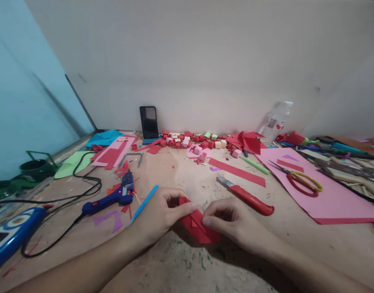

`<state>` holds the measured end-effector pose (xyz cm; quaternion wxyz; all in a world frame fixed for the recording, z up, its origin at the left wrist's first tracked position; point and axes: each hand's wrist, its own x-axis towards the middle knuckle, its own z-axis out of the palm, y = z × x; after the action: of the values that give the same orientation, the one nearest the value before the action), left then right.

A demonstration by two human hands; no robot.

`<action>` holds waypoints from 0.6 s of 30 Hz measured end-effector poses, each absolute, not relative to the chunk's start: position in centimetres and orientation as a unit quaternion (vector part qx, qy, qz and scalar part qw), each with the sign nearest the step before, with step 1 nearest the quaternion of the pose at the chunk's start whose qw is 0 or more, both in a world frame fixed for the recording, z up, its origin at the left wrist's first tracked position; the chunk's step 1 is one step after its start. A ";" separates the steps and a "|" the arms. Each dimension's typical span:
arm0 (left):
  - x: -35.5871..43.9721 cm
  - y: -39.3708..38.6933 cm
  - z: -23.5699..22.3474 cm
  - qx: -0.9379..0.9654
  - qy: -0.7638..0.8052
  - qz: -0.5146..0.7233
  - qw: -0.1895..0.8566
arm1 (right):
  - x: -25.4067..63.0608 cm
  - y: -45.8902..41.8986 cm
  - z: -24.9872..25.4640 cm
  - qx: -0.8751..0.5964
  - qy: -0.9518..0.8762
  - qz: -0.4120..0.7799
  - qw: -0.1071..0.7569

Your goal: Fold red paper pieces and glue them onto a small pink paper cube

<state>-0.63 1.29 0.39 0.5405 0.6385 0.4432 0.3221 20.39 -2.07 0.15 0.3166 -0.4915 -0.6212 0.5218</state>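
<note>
Red folded foam-paper piece [198, 226] lies low on the worktop [187, 264], pinched between both hands: the left hand [162, 213] grips its upper corner, the right hand [231, 219] presses its right edge. Folding looks under way; the next move calls for a firm, aligned crease. It looks layered, with a small flap, though shadow hides its underside. A red utility knife [246, 196] lies nearby.

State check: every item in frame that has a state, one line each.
red paper piece: folded, pinched from both sides
left hand: closed on the red paper piece
right hand: closed on the red paper piece
glue gun: lying on its side, plugged in, light on
box cutter: blade out
scissors: shut, flat on pink sheet
phone: upright against wall, screen dark
</note>
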 end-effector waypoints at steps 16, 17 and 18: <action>0.0 0.1 0.4 0.662 0.427 0.259 0.559 | 20.1 -1.5 0.1 -0.483 -0.545 0.547 0.414; 0.0 0.0 0.5 0.675 0.426 0.248 0.549 | 20.0 -1.5 0.1 -0.476 -0.546 0.554 0.410; 0.1 -0.1 0.6 0.686 0.421 0.236 0.544 | 20.0 -1.5 0.1 -0.469 -0.548 0.561 0.405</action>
<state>0.08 -0.07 0.63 0.5441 0.6859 0.4215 0.2363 19.99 -1.54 0.07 0.4055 -0.4693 -0.5481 0.5612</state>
